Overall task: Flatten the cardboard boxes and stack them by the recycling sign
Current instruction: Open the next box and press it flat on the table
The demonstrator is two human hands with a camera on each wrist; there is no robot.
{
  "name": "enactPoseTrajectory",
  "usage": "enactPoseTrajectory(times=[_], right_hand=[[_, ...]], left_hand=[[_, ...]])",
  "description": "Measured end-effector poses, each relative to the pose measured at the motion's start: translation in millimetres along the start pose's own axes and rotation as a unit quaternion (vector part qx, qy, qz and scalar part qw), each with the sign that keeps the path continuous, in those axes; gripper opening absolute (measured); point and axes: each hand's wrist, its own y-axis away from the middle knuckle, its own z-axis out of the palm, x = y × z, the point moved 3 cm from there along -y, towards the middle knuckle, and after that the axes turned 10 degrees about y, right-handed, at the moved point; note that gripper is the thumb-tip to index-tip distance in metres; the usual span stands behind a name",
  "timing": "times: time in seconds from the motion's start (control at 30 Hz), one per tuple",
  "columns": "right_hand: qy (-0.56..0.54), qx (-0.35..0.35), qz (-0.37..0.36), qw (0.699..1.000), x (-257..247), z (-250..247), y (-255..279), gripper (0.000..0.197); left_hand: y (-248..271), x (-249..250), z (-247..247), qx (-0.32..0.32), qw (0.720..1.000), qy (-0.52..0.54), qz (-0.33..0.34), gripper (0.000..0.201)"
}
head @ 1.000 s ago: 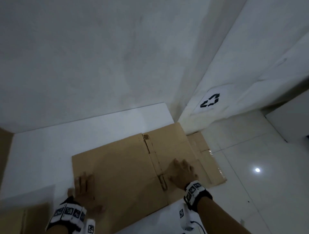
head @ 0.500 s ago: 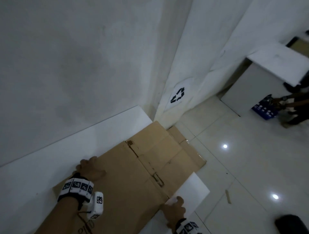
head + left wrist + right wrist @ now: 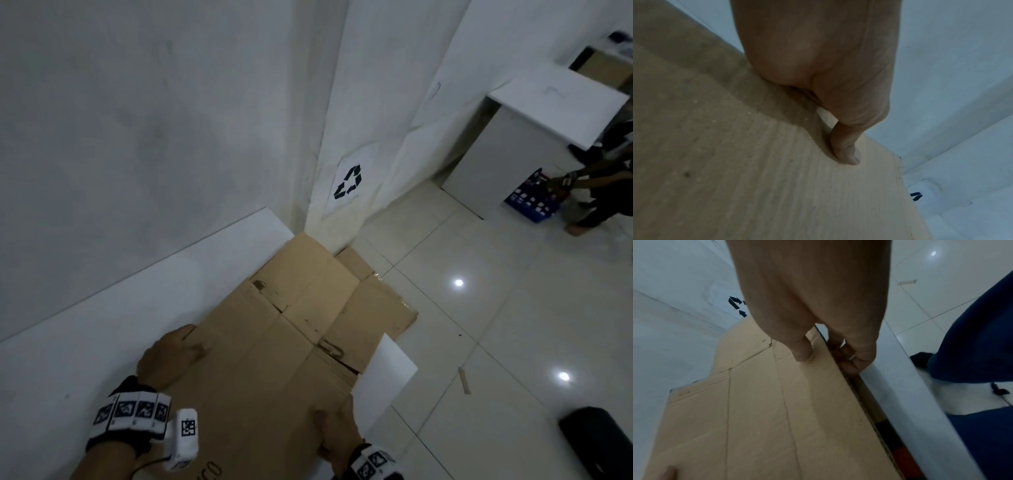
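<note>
A person bends over a flattened cardboard box (image 3: 274, 359) that lies across a low white board (image 3: 102, 325) set against the wall, its far end reaching toward the corner pillar. The left hand (image 3: 169, 358) grips the box's left edge: the thumb lies flat on top of the cardboard, as the left wrist view shows, and the other fingers are tucked out of sight under the edge. The right hand (image 3: 337, 435) grips the near right edge; in the right wrist view its thumb presses on the top face while the curled fingers (image 3: 857, 360) wrap beneath the corrugated rim.

A second flattened cardboard piece (image 3: 380, 301) lies on the floor beneath the far end of the held box, poking out to the right with clear tape along its edge. Both sit just beside the black recycling sign (image 3: 348, 182), which is printed on a white sheet stuck low on the pillar.

To the right stretches a glossy white tiled floor (image 3: 496, 325) with lamp reflections. A small wooden stick (image 3: 464, 380) lies on a tile, and a black object (image 3: 599, 442) sits at the lower right. Farther off stands a white cabinet (image 3: 513, 137), next to it a blue crate (image 3: 531, 198), and another person (image 3: 596, 185) crouches there with a hand on the crate.
</note>
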Motion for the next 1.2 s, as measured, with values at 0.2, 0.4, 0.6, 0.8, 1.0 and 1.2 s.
enactPoseTrajectory(times=[0.2, 0.4, 0.6, 0.8, 1.0, 1.2], right_hand=[[-0.045, 0.001, -0.032, 0.998, -15, -28, 3, 0.04], [-0.093, -0.047, -0.038, 0.994, -39, -129, 13, 0.031], [-0.113, -0.047, -0.092, 0.988, -40, -244, -4, 0.07], [-0.101, -0.007, -0.14, 0.985, -49, -320, -13, 0.081], [-0.079, 0.065, -0.142, 0.985, -70, -358, -37, 0.075], [-0.04, 0.083, -0.132, 0.987, -116, -392, -87, 0.073]], left_hand=[[48, 37, 5, 0.075, 0.994, 0.08, -0.008, 0.038], [98, 89, 55, 0.125, 0.954, 0.272, 0.001, 0.015], [122, 153, 140, 0.154, 0.908, 0.389, -0.017, 0.008], [119, 201, 198, 0.143, 0.893, 0.426, -0.03, 0.014], [92, 249, 211, 0.123, 0.896, 0.427, -0.024, 0.02], [30, 279, 226, 0.112, 0.889, 0.442, -0.033, 0.027]])
